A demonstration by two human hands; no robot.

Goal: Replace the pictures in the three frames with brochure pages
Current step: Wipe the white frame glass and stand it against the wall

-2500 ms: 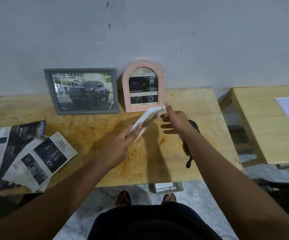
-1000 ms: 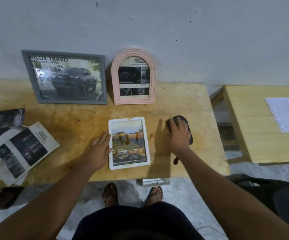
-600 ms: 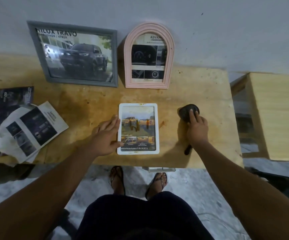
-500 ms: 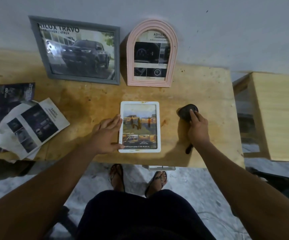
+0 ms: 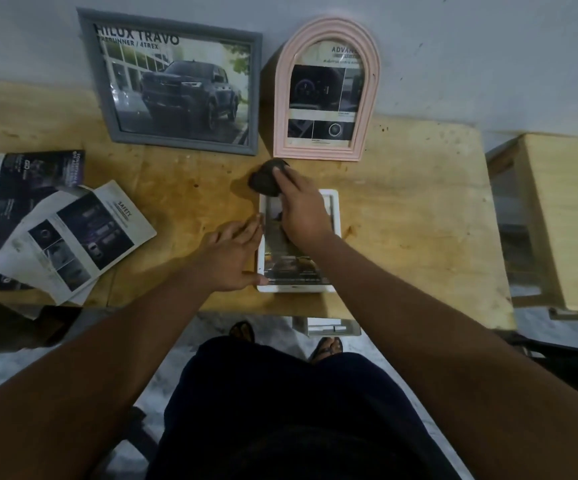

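Here the white frame (image 5: 296, 287) lies flat on the tabletop (image 5: 412, 209). The left hand (image 5: 232, 258) braces its left rim against sliding, fingers (image 5: 246, 233) straight and side by side. The right hand (image 5: 303, 209) curls over a dark wad (image 5: 263, 180) at its far edge, likely for wiping.

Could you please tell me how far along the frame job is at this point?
Done, it seems: the grey frame and pink arched frame stand against the wall showing brochure pages. In hand: the white frame lies flat with a page in it; the left hand touches its edge, the right hand holds a dark object over its top. Left: standing it up, probably.
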